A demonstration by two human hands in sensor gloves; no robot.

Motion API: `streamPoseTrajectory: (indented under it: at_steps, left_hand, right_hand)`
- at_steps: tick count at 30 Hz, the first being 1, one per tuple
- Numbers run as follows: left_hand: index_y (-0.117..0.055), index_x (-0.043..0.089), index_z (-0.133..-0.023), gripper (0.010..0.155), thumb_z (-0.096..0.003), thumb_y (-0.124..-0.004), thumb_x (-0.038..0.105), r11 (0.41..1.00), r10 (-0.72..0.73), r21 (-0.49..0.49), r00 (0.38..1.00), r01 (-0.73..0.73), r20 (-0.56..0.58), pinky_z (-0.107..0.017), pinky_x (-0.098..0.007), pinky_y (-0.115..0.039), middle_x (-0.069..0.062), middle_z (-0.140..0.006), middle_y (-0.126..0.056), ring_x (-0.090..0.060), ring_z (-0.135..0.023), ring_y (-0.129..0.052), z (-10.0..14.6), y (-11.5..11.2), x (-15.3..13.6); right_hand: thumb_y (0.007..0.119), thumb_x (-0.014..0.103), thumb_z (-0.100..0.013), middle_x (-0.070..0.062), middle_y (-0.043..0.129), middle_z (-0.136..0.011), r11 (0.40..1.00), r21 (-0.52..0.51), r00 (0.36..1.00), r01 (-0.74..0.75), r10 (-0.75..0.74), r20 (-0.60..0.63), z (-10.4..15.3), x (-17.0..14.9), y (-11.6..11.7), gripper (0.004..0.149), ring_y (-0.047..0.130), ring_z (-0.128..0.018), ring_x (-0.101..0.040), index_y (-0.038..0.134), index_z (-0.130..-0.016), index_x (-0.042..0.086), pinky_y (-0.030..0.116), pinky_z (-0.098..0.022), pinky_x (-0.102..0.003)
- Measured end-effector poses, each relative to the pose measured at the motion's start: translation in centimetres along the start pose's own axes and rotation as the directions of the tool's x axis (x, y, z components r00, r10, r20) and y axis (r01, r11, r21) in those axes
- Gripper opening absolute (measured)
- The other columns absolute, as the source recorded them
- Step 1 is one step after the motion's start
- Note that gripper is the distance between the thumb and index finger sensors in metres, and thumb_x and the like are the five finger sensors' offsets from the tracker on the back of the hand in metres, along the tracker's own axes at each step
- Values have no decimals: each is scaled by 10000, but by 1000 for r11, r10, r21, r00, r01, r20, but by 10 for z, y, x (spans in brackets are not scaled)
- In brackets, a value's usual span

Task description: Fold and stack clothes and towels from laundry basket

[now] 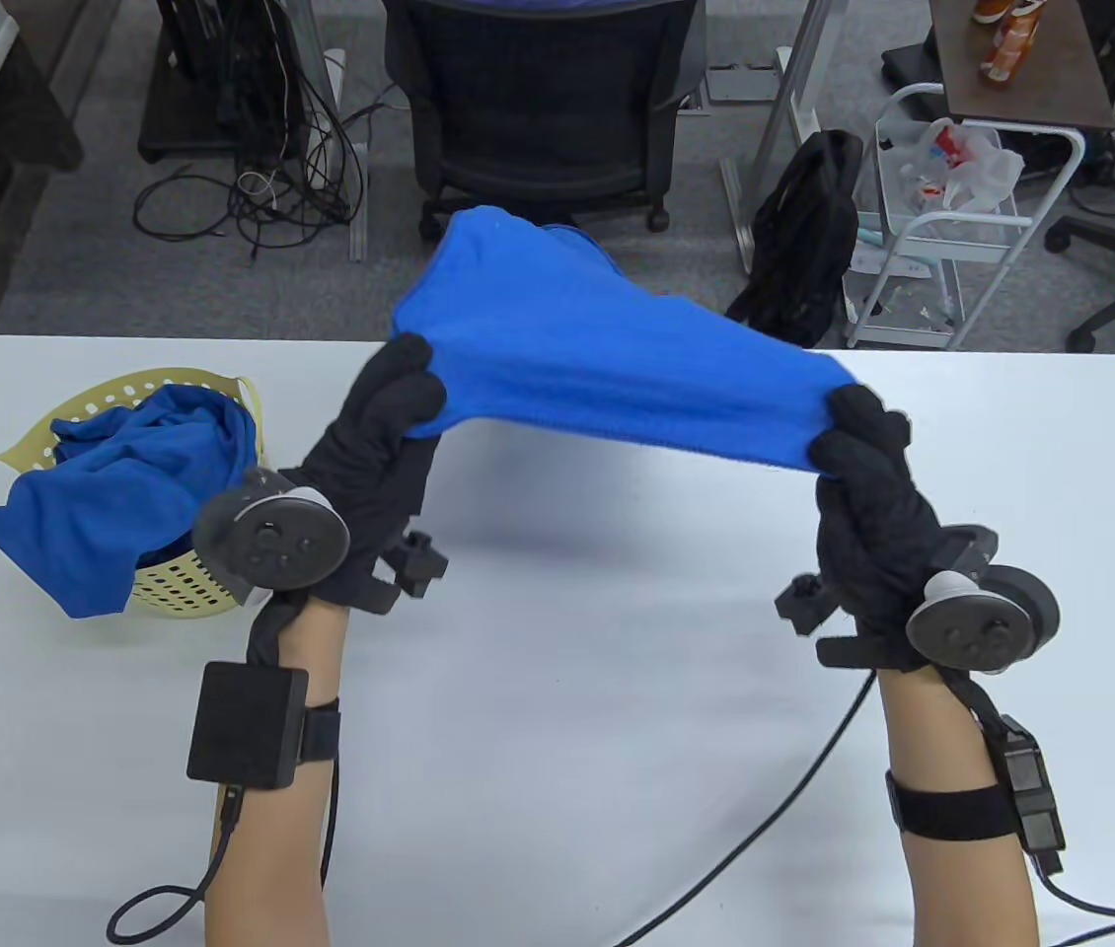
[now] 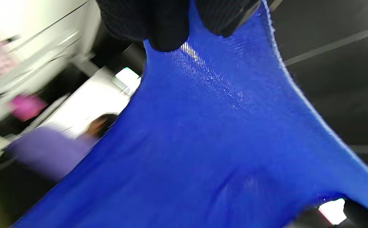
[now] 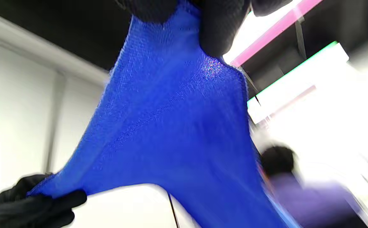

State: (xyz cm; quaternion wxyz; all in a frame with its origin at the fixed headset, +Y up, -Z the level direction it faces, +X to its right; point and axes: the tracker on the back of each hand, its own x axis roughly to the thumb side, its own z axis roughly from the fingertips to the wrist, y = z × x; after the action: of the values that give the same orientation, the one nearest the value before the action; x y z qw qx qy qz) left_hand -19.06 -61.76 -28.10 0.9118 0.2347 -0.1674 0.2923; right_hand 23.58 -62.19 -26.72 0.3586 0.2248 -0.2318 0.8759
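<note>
On my left side of the white table (image 1: 557, 750) I see a pale yellow perforated plastic laundry basket (image 1: 185, 582). A crumpled blue garment (image 1: 113, 493) fills it and spills over the near rim, one flap hanging down the outside wall toward the tabletop. I cannot tell whether anything lies underneath it.

I have a bright blue terry towel (image 1: 597, 345) lifted off the table, stretched in the air between both hands, above the far middle of the tabletop. Its near edge runs taut from hand to hand, and the rest bunches up and away toward the far table edge.

My left hand (image 1: 370, 464) is raised, the black-gloved fingers pointing up and away from me, the round tracker (image 1: 271, 538) showing at its back. In the left wrist view, the fingertips (image 2: 168, 28) are pressed together on a corner of the towel, pinching the cloth so it fans out below them.

My right hand (image 1: 878, 513) is also raised, well apart from the left, with its tracker (image 1: 977, 621) beside the wrist. In the right wrist view, its fingertips (image 3: 217, 28) pinch the opposite corner, and the left glove shows at the bottom corner gripping the other end.

A black cable (image 1: 775, 819) trails across the table by my right forearm.
</note>
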Motion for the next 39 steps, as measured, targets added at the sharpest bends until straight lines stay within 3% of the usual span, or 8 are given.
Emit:
streamPoseTrajectory:
  at_steps: [3, 5, 9, 14, 21, 29, 34, 39]
  left_hand:
    - [-624, 320, -1020, 451, -588, -753, 329, 974, -99, -208, 994, 87, -49, -717, -411, -779, -55, -1145, -709, -249, -990, -895, 48, -44, -18]
    - [-646, 325, -1017, 458, -576, -770, 346, 946, -88, -318, 994, 61, -72, -700, -407, -809, -45, -1119, -753, -231, -953, -938, 82, -66, -21]
    - [-731, 357, -984, 470, -526, -823, 407, 934, -72, -356, 988, 20, -134, -627, -453, -879, 4, -1036, -876, -232, -835, -1024, 117, -73, -17]
    - [-801, 374, -938, 480, -474, -826, 494, 910, 49, -389, 971, -140, -234, -601, -450, -885, 9, -1001, -910, -214, -787, -1036, 130, -58, -17]
    - [-766, 328, -1007, 480, -544, -785, 452, 820, 333, -345, 871, -457, -362, -628, -467, -859, -27, -1034, -889, -249, -828, -1010, 146, -60, -35]
    - [-757, 318, -1012, 467, -552, -822, 370, 835, 317, -318, 864, -450, -390, -635, -414, -877, 16, -1007, -907, -216, -829, -1017, 149, -64, -42]
    - [-783, 310, -996, 467, -535, -841, 360, 917, 141, -311, 932, -250, -333, -626, -377, -902, 27, -995, -923, -186, -815, -1038, 146, -53, -35]
    - [-802, 324, -948, 473, -496, -828, 463, 958, 46, -259, 956, -124, -288, -670, -473, -826, 18, -1011, -859, -234, -877, -947, 144, -42, -30]
  right_hand:
    - [595, 199, -621, -217, 622, -1126, 983, 180, 981, 30, 6, -194, 42, -30, 22, 401, 651, -1005, -467, 653, -1010, 117, 519, -703, -662]
    - [613, 212, -622, -211, 663, -1108, 982, 187, 969, 12, 35, -243, 70, -38, 26, 401, 693, -989, -475, 668, -1007, 112, 566, -671, -723]
    - [651, 239, -612, -208, 718, -1065, 987, 158, 960, 15, 30, -278, 103, -40, 16, 398, 740, -952, -462, 698, -982, 100, 600, -656, -723]
    - [689, 273, -604, -194, 736, -1053, 987, 157, 963, 46, -2, -271, 125, -36, 6, 397, 747, -945, -455, 733, -960, 105, 627, -653, -702]
    - [704, 288, -598, -193, 736, -1053, 980, 193, 963, 43, 11, -268, 132, -37, 10, 397, 731, -955, -466, 749, -948, 106, 602, -654, -724]
    - [705, 286, -602, -211, 720, -1065, 979, 198, 959, 58, 0, -284, 135, -43, 10, 395, 701, -968, -488, 751, -949, 103, 583, -654, -737]
    - [703, 273, -603, -245, 653, -1102, 981, 178, 960, 71, -18, -281, 135, -44, 9, 397, 657, -984, -515, 744, -954, 91, 585, -647, -746]
    - [701, 265, -602, -263, 605, -1122, 985, 136, 962, 103, -64, -264, 133, -44, 6, 397, 641, -989, -522, 745, -945, 71, 593, -654, -729]
